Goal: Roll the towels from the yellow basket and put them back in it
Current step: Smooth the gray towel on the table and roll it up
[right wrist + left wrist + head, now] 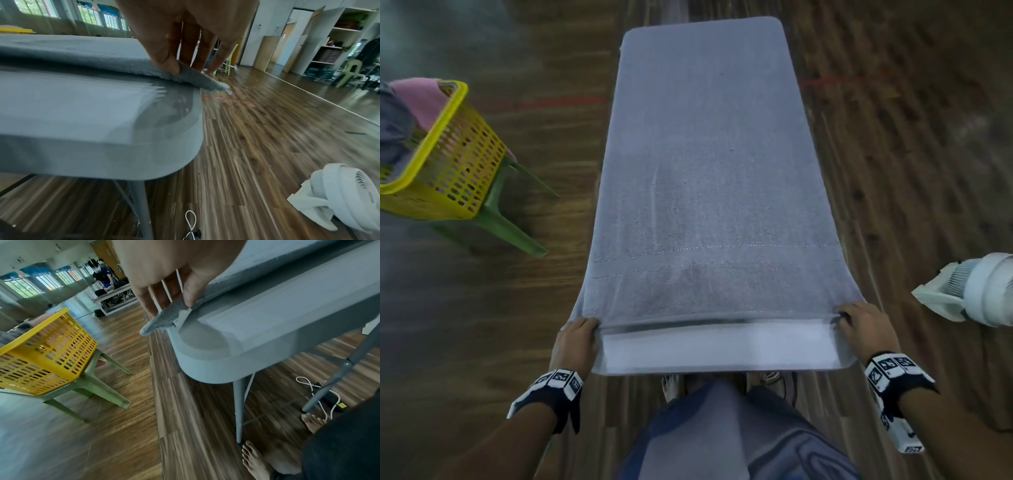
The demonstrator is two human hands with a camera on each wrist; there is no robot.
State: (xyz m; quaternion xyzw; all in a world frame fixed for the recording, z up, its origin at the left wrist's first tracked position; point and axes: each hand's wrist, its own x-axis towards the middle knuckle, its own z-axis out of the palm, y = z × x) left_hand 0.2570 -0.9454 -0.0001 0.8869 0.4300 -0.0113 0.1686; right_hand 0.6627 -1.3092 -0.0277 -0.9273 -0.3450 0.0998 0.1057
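Note:
A grey towel (709, 164) lies spread lengthwise over the long white table (715, 353), covering nearly all of it. My left hand (580, 334) pinches the towel's near left corner (162, 319) between thumb and fingers. My right hand (859, 323) pinches the near right corner (203, 81) the same way. Both corners are lifted a little off the table. The yellow basket (445, 154) stands on a green stool (506, 219) to the left, holding a pink towel (421, 99) and a grey one (393, 130).
A white fan (976, 291) sits on the wood floor to the right of the table. My bare feet (257, 462) and a white cable (314, 392) are beneath the table's near end. Another person (102, 275) sits at a far table.

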